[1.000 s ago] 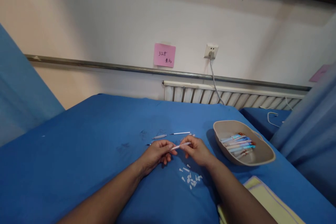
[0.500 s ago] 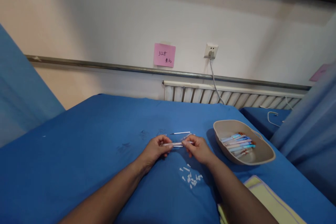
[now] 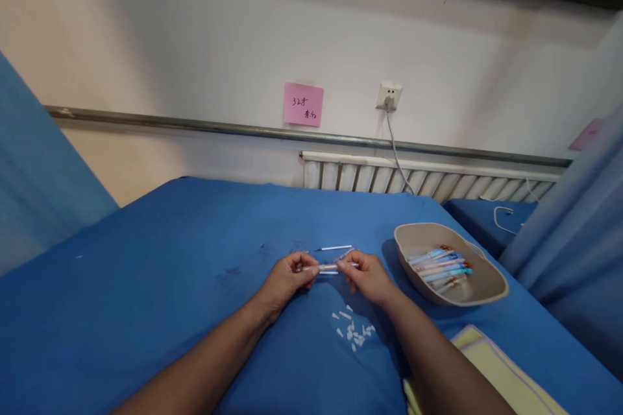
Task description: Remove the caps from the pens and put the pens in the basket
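Between my two hands lies a slim, pale pen [image 3: 328, 267], held level across its length. My left hand [image 3: 288, 277] pinches its left end with thumb and fingers, and my right hand [image 3: 367, 275] pinches the right end. Just beyond the hands a white pen refill [image 3: 335, 248] with a dark tip rests on the blue cloth. Another thin white stick [image 3: 329, 273] shows just below the held pen, partly covered by the fingers. Nearer to me, several small white plastic tips [image 3: 357, 332] are scattered on the cloth.
A beige basket [image 3: 450, 295] with several pens [image 3: 440, 266] stands to the right. Below it lies a folded yellow cloth [image 3: 501, 369], partly behind my right forearm. A blue sheet [image 3: 146, 272] covers the surface. Behind are a radiator [image 3: 360, 175] and a wall socket [image 3: 389, 96].
Both hands keep their grip on the pen, with barely any movement. The whole view has shifted very slightly.
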The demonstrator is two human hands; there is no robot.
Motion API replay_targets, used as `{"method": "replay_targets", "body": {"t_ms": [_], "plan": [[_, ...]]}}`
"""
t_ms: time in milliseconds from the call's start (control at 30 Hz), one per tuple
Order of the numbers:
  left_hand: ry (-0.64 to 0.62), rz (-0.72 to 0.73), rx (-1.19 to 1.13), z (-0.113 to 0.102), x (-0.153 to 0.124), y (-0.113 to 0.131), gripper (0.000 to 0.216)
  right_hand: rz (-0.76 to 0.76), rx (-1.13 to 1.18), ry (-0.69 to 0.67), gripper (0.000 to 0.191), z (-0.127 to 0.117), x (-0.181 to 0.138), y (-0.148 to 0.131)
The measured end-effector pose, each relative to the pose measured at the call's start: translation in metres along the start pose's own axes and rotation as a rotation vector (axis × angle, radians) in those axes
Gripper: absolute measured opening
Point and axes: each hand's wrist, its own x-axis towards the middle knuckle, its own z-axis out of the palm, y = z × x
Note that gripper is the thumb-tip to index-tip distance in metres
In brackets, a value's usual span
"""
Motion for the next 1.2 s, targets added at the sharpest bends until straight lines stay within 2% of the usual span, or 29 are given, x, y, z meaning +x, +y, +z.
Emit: {"method": "replay_targets", "body": {"t_ms": [100, 267, 567, 800, 933, 1033, 1200], "plan": [[-0.007, 0.002, -0.012, 0.0, 0.0, 0.001, 0.027, 0.004, 0.03, 0.003, 0.033, -0.001, 0.002, 0.001], [-0.015, -0.012, -0.101, 0.003, -0.002, 0.0, 0.045, -0.041, 0.093, 0.061, 0.034, -0.005, 0.005, 0.003], [0.033, -0.036, -0.101, -0.001, 0.002, -0.005, 0.031, -0.093, 0.146, 0.055, 0.029, -0.004, 0.006, 0.006], [0.054, 0.045, -0.024, 0.003, 0.0, -0.002, 0.027, -0.022, 0.325, 0.051, 0.034, -0.005, 0.008, 0.0], [0.032, 0.089, 0.001, 0.006, 0.0, -0.008, 0.027, -0.024, 0.527, 0.084, 0.038, 0.0, 0.008, -0.005], [-0.001, 0.105, 0.017, 0.009, -0.002, -0.01, 0.027, -0.014, 0.568, 0.055, 0.038, 0.005, 0.008, -0.008], [-0.052, 0.005, 0.022, 0.016, -0.007, -0.008, 0.031, -0.009, 0.553, 0.022, 0.042, 0.008, 0.008, -0.013]]}}
